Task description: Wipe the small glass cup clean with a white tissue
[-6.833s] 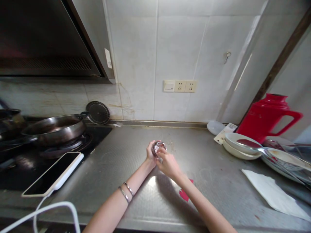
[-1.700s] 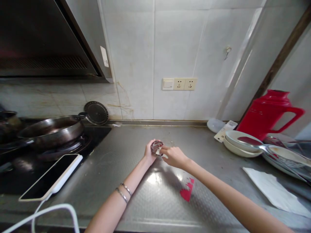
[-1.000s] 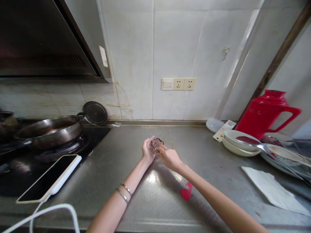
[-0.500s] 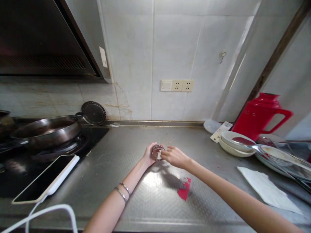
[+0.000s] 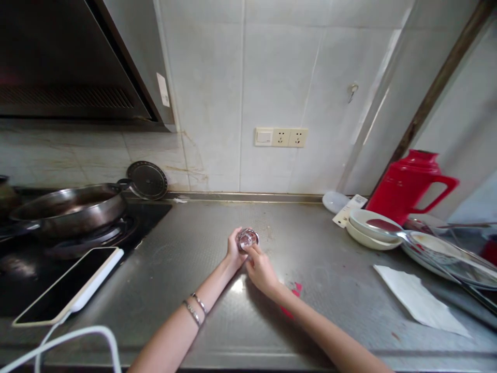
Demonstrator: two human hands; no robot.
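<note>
White cable (image 5: 111, 344), looped at the near left corner; a thinner length reaches the phone (image 5: 70, 282), dark screen up, at the hob's edge. Bracelets (image 5: 191, 311), two, on the left wrist. Scrap, red (image 5: 296, 292), on the metal table (image 5: 326, 311), partly hidden by the right forearm. Right hand (image 5: 262, 272): fingers bunched, tips at the near side of a small glass-like vessel (image 5: 246, 239); whether its grip pinches anything, cannot tell. Left hand (image 5: 233, 248): grip curled around that vessel's left side, holding it near mid-table.

Change noted: half a second ago the right hand stood to the vessel's right, a white piece at its fingertips; it is now on the near side, the piece not plainly visible. Both hands still work the one vessel.

Paper sheet, white (image 5: 417, 298). Bowls, stacked (image 5: 365, 239), spoon (image 5: 384, 226) across the top. Pan, steel (image 5: 83, 217), on the hob. Flask, red (image 5: 404, 189). Socket panel (image 5: 281, 137), on the tiled wall.
</note>
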